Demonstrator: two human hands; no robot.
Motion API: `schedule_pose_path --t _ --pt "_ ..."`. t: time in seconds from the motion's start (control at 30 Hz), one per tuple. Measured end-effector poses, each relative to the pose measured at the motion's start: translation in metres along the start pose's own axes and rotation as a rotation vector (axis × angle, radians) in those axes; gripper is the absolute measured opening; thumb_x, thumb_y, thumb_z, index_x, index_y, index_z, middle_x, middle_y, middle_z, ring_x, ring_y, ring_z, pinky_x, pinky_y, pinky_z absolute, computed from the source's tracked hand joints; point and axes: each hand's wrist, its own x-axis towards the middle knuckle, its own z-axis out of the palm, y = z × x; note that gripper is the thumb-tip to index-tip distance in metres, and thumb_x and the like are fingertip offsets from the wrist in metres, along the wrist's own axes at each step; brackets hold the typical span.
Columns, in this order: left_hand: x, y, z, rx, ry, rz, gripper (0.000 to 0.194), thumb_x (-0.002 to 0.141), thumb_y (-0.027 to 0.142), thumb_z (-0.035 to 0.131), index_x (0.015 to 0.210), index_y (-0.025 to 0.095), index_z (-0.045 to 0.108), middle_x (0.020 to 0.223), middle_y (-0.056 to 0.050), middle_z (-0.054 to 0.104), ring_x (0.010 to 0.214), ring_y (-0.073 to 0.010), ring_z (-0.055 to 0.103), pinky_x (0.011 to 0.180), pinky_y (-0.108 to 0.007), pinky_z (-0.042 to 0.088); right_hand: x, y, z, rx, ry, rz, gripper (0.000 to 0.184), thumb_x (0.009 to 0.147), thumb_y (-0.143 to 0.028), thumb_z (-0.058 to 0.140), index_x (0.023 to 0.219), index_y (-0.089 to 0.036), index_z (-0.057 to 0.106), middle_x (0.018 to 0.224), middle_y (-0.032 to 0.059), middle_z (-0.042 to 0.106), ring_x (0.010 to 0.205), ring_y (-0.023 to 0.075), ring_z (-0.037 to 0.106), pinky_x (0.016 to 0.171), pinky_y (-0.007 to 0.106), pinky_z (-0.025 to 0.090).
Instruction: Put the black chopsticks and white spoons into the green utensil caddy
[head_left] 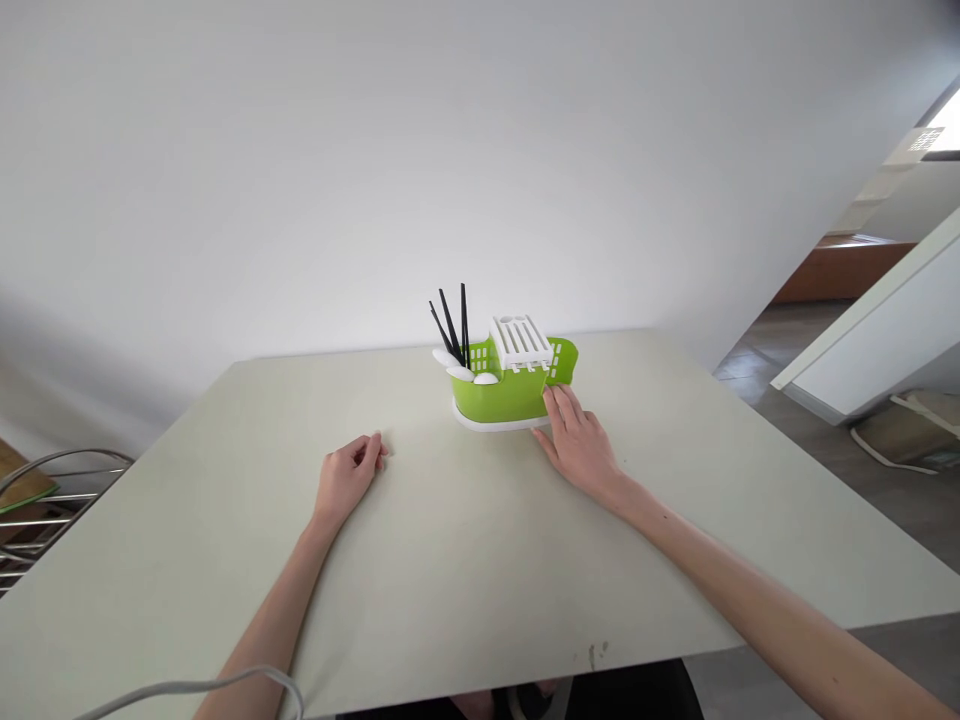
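A green utensil holder (499, 402) with a white base stands near the back of the table. Black chopsticks (450, 325) lean out of its left end, beside several white spoons (460, 374). A white slotted rack (520, 342) sits over its middle. My right hand (579, 440) touches the holder's front right side with its fingers stretched out, the thumb lower by the base. To the left of the holder, my left hand (352, 472) rests on the tabletop, loosely curled, with nothing visible in it.
The pale table (450, 560) reaches back to a white wall (360, 180). A grey cable (187, 686) crosses my left forearm at the lower left. A metal rack (60, 500) stands off the table's left side, and a white panel (885, 330) off its right.
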Motion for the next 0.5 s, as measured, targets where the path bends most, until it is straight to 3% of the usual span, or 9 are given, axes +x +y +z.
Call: schedule_pose_path --t 0.5 --pt "0.004 -0.042 -0.019 -0.003 0.001 -0.007 0.053 0.099 0.061 0.046 0.070 0.023 0.067 0.061 0.001 0.064 0.054 -0.0151 0.050 0.057 -0.027 0.039 -0.010 0.044 0.009 -0.135 -0.058 0.126 0.072 0.109 -0.047 0.024 0.169 -0.007 0.016 0.163 0.0269 0.043 0.155 0.0361 0.036 0.104 0.053 0.053"
